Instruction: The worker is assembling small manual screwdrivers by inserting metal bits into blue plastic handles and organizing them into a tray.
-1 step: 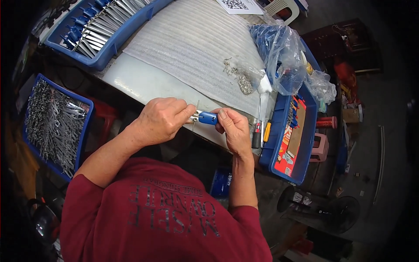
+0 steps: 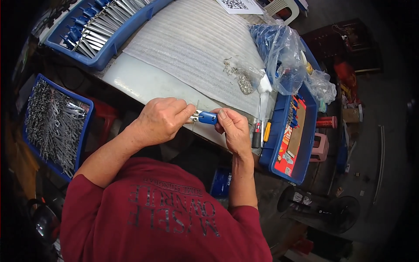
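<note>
Just above the table's near edge, both hands hold one small metal piece with a blue plastic end (image 2: pixel 207 118). My left hand (image 2: pixel 165 118) is closed round its metal part, most of which the fingers hide. A thin metal rod (image 2: pixel 198 105) crosses the piece beside the left fingertips. My right hand (image 2: pixel 234 126) pinches the far right tip of the blue end between thumb and fingers. Small screws (image 2: pixel 245 84) lie in a clear bag and loose beyond the hands. A yellow-handled screwdriver (image 2: pixel 267 132) and a red-and-black one (image 2: pixel 256 135) lie right of the right hand.
White foam sheet (image 2: pixel 187 48) covers the table. A blue bin (image 2: pixel 104 56) of metal strips with blue ends stands far left; another blue bin (image 2: pixel 84 135) of metal parts sits lower left. At right are a blue tray (image 2: pixel 308 153) and clear plastic bags (image 2: pixel 283 56).
</note>
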The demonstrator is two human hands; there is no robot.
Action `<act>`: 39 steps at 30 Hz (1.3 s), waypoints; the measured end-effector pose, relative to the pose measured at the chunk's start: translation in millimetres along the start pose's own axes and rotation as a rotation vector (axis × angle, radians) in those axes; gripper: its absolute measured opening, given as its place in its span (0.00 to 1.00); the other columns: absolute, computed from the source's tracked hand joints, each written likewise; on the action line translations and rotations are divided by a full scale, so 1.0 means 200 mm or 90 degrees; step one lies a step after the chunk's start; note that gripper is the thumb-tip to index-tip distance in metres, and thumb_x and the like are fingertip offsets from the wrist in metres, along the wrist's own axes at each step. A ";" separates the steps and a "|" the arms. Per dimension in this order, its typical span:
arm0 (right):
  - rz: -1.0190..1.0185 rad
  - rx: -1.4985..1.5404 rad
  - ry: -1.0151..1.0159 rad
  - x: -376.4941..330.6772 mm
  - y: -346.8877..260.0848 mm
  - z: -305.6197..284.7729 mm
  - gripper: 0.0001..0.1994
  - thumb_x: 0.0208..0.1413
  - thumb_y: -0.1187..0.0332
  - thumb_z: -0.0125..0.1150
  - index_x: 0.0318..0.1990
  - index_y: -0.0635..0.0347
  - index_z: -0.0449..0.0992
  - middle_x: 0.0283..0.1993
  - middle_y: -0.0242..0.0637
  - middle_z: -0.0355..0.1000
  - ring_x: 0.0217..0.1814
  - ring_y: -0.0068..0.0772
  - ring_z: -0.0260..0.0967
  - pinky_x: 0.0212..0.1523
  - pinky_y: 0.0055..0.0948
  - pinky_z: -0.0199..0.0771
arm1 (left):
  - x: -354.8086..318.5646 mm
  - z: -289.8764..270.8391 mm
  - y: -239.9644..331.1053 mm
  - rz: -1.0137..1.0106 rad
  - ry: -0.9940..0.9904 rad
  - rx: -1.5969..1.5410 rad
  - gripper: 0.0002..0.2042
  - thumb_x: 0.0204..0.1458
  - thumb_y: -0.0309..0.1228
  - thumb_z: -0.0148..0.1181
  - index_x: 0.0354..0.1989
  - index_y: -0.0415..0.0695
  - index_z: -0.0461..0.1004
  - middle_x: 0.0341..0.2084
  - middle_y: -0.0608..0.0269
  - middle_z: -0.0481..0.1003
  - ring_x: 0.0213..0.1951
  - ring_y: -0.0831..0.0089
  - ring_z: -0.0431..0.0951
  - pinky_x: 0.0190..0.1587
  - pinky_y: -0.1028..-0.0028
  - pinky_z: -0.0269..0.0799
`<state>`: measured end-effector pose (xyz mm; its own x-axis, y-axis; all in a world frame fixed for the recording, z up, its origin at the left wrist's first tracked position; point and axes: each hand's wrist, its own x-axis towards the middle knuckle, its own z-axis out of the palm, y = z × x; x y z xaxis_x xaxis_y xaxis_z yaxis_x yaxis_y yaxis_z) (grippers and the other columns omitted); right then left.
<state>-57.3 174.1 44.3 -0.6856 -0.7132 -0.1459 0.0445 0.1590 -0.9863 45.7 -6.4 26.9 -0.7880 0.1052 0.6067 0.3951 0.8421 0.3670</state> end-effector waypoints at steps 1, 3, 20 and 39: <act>0.000 0.001 0.000 0.00 0.01 0.00 0.15 0.58 0.63 0.47 0.35 0.68 0.73 0.19 0.26 0.61 0.21 0.14 0.54 0.23 0.15 0.53 | 0.00 0.00 0.01 -0.007 -0.007 0.012 0.13 0.37 0.24 0.58 0.34 0.40 0.68 0.17 0.61 0.63 0.19 0.65 0.67 0.19 0.69 0.62; 0.002 0.008 -0.004 0.00 0.03 0.00 0.15 0.58 0.63 0.48 0.37 0.69 0.73 0.20 0.27 0.62 0.21 0.14 0.54 0.23 0.15 0.54 | 0.00 -0.01 0.02 -0.013 -0.015 0.025 0.12 0.37 0.24 0.57 0.33 0.40 0.68 0.17 0.61 0.62 0.19 0.65 0.67 0.20 0.69 0.62; 0.043 0.038 -0.015 -0.03 0.02 0.02 0.11 0.55 0.66 0.53 0.35 0.67 0.73 0.24 0.24 0.65 0.26 0.12 0.56 0.27 0.14 0.56 | 0.00 -0.03 0.03 -0.032 -0.066 -0.006 0.08 0.39 0.25 0.57 0.29 0.41 0.66 0.17 0.61 0.63 0.20 0.64 0.68 0.20 0.67 0.62; 0.023 0.018 0.018 -0.07 0.05 0.06 0.10 0.54 0.67 0.54 0.34 0.66 0.74 0.21 0.23 0.62 0.23 0.12 0.54 0.24 0.14 0.54 | 0.00 -0.03 0.03 0.001 -0.079 0.003 0.10 0.39 0.26 0.56 0.32 0.40 0.68 0.16 0.62 0.62 0.19 0.65 0.67 0.19 0.68 0.62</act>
<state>-39.6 177.7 36.1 -0.7036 -0.6877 -0.1791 0.0893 0.1645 -0.9823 51.6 -5.6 33.4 -0.8394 0.1708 0.5159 0.3945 0.8445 0.3623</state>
